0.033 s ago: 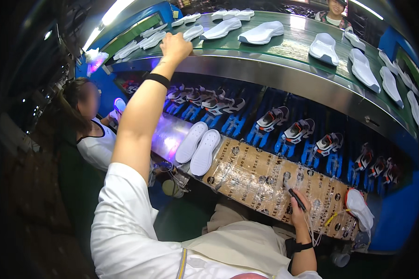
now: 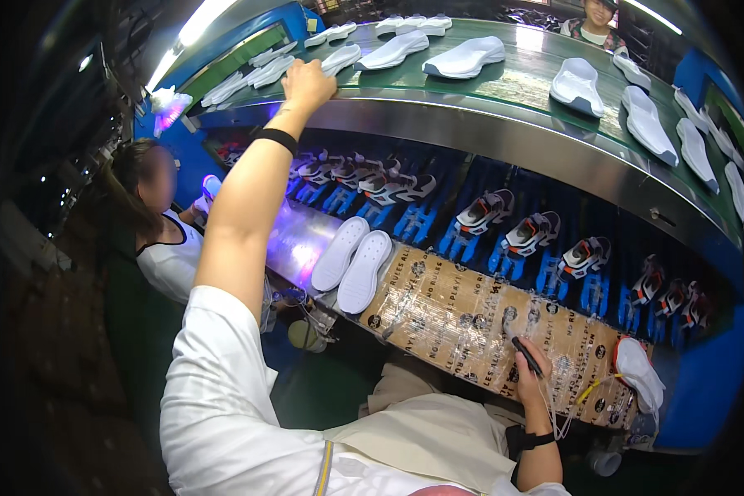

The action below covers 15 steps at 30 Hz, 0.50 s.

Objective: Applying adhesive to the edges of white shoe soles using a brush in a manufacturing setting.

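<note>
1. White contoured foam shoe sole (image 2: 343,58): on the green conveyor belt (image 2: 527,78), directly beside the fingers of the left hand (image 2: 308,85), on their right.
2. Left hand: raised to the near edge of the belt, fingers curled; cannot tell if they pinch the sole or only touch it.
3. Right hand (image 2: 536,372): low, over the worktop (image 2: 438,306), fingers closed around a slim black handheld tool (image 2: 527,355); thin white cord (image 2: 557,426) hangs just below that hand.
4. Worktop under right hand: brown printed cardboard wrapped in shiny clear film.
5. Pair of white perforated soles (image 2: 364,273): side by side, left of right hand, below left hand.
6. White shoe piece with red-orange edge (image 2: 639,374): right of right hand, at worktop end; yellow cord (image 2: 597,387) between them.
7. Grey-white-orange shoe uppers (image 2: 584,258): in a row on blue racks (image 2: 507,266), beyond right hand.
8. More white soles (image 2: 465,59): on belt, both sides of left hand.
9. Co-worker in white top (image 2: 174,256): left of left forearm.
</note>
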Each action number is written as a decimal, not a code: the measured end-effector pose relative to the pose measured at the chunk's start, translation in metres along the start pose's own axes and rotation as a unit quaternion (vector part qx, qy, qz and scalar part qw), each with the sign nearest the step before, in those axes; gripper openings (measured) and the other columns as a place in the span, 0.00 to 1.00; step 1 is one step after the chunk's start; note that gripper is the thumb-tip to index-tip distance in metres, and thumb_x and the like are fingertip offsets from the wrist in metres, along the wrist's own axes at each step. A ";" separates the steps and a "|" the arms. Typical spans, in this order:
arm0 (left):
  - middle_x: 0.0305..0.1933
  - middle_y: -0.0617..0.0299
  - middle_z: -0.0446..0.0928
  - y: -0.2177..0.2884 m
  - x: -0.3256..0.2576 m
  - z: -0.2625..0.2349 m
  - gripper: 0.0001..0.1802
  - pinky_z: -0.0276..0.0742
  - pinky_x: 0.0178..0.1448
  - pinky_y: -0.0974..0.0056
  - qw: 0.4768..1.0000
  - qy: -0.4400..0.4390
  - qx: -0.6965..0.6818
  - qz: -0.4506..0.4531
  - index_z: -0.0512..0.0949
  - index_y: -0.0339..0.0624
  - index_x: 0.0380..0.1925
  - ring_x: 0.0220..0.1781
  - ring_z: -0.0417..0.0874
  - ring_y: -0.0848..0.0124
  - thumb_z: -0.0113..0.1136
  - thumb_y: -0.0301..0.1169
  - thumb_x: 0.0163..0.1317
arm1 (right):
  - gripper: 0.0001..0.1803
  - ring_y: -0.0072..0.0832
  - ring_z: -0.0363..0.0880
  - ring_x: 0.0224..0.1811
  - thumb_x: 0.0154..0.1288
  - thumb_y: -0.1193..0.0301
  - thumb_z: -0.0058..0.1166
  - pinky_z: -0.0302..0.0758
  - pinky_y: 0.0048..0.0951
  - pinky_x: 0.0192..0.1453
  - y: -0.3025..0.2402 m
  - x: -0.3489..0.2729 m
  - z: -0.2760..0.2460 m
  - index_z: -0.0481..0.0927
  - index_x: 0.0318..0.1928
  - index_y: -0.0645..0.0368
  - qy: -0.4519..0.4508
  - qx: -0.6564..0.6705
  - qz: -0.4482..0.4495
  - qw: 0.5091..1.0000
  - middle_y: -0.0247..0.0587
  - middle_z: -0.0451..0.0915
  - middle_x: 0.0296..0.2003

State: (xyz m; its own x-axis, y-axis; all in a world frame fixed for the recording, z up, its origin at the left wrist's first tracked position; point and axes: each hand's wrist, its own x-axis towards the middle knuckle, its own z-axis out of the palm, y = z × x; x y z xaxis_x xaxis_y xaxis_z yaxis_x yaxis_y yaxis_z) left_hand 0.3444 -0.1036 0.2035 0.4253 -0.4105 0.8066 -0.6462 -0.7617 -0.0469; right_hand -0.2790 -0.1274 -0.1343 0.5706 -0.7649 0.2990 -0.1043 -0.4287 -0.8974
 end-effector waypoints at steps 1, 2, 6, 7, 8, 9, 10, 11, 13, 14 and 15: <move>0.46 0.38 0.86 -0.017 0.009 0.010 0.23 0.80 0.61 0.49 0.998 -0.066 -0.015 0.005 0.87 0.36 0.44 0.52 0.86 0.44 0.67 0.43 0.55 | 0.16 0.39 0.86 0.46 0.69 0.71 0.62 0.78 0.33 0.54 -0.003 0.002 0.000 0.84 0.53 0.69 -0.003 0.004 0.001 1.000 0.52 0.87 0.45; 0.46 0.38 0.86 -0.025 0.014 0.019 0.24 0.80 0.60 0.48 0.990 -0.134 -0.034 0.012 0.87 0.36 0.44 0.52 0.86 0.44 0.68 0.44 0.55 | 0.16 0.38 0.85 0.45 0.69 0.72 0.62 0.78 0.33 0.52 -0.006 0.002 0.000 0.84 0.53 0.69 -0.014 0.002 0.018 1.000 0.52 0.87 0.44; 0.43 0.38 0.86 -0.034 0.018 0.023 0.29 0.81 0.57 0.50 0.992 -0.108 -0.055 0.041 0.87 0.37 0.44 0.49 0.87 0.45 0.68 0.53 0.57 | 0.16 0.37 0.83 0.35 0.67 0.76 0.61 0.77 0.32 0.42 -0.013 0.006 0.003 0.85 0.53 0.68 -0.008 -0.019 -0.022 1.000 0.50 0.85 0.38; 0.43 0.38 0.86 -0.030 0.020 0.019 0.29 0.81 0.57 0.50 0.991 -0.113 -0.056 0.041 0.87 0.37 0.44 0.49 0.87 0.45 0.68 0.53 0.57 | 0.16 0.37 0.83 0.35 0.67 0.76 0.61 0.77 0.32 0.42 -0.012 0.007 0.003 0.85 0.53 0.68 -0.009 -0.021 -0.018 1.000 0.50 0.85 0.38; 0.42 0.40 0.87 -0.027 0.025 0.012 0.26 0.82 0.55 0.49 0.987 -0.141 -0.061 0.052 0.87 0.40 0.44 0.48 0.88 0.46 0.67 0.52 0.59 | 0.16 0.37 0.83 0.35 0.67 0.76 0.61 0.77 0.32 0.42 -0.010 0.006 0.004 0.85 0.53 0.68 -0.006 -0.020 -0.021 1.000 0.50 0.85 0.37; 0.40 0.41 0.87 -0.023 0.027 0.006 0.22 0.82 0.54 0.48 0.981 -0.170 -0.066 0.062 0.88 0.43 0.44 0.46 0.88 0.46 0.66 0.50 0.62 | 0.16 0.37 0.83 0.35 0.67 0.76 0.61 0.77 0.33 0.42 -0.009 0.006 0.004 0.85 0.53 0.68 -0.002 -0.019 -0.025 1.000 0.50 0.84 0.37; 0.38 0.45 0.88 -0.035 0.037 0.004 0.16 0.81 0.50 0.47 0.972 -0.139 0.084 0.169 0.88 0.49 0.42 0.44 0.89 0.48 0.62 0.47 0.67 | 0.16 0.37 0.83 0.35 0.67 0.76 0.61 0.77 0.33 0.42 -0.008 0.006 0.006 0.85 0.53 0.68 -0.008 -0.017 -0.026 0.999 0.50 0.84 0.37; 0.39 0.43 0.87 -0.056 0.048 0.011 0.32 0.81 0.56 0.48 0.984 -0.113 0.076 0.117 0.89 0.39 0.36 0.46 0.88 0.46 0.53 0.58 0.68 | 0.16 0.37 0.82 0.35 0.67 0.76 0.61 0.76 0.33 0.42 -0.007 0.006 0.007 0.85 0.53 0.68 -0.009 -0.011 -0.030 0.999 0.50 0.84 0.36; 0.41 0.44 0.88 -0.062 0.056 0.008 0.35 0.80 0.59 0.49 0.991 -0.127 -0.036 -0.004 0.88 0.34 0.40 0.49 0.88 0.46 0.53 0.59 0.67 | 0.16 0.37 0.82 0.35 0.67 0.76 0.61 0.76 0.33 0.42 -0.006 0.004 0.007 0.85 0.54 0.68 -0.006 -0.011 -0.026 1.000 0.49 0.84 0.36; 0.43 0.43 0.88 -0.041 0.042 0.004 0.37 0.78 0.62 0.50 0.961 -0.221 -0.145 -0.085 0.86 0.30 0.46 0.52 0.88 0.46 0.58 0.60 0.64 | 0.16 0.37 0.81 0.35 0.67 0.76 0.61 0.76 0.33 0.43 -0.006 0.001 0.006 0.85 0.54 0.68 0.001 -0.017 -0.016 1.000 0.49 0.83 0.36; 0.51 0.39 0.86 -0.053 0.040 0.012 0.38 0.78 0.64 0.52 0.968 -0.228 -0.061 -0.083 0.86 0.29 0.48 0.57 0.86 0.46 0.62 0.60 0.60 | 0.16 0.37 0.81 0.36 0.67 0.76 0.61 0.76 0.33 0.43 -0.007 0.004 0.006 0.85 0.54 0.68 -0.005 -0.010 -0.025 1.000 0.49 0.83 0.35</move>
State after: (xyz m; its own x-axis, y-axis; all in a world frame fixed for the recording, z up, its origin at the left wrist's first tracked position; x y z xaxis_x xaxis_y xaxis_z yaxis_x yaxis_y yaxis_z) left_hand 0.4031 -0.0854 0.2317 0.7471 -0.4868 0.4526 -0.6031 -0.7828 0.1536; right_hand -0.2709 -0.1240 -0.1291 0.5840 -0.7368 0.3407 -0.0905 -0.4761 -0.8747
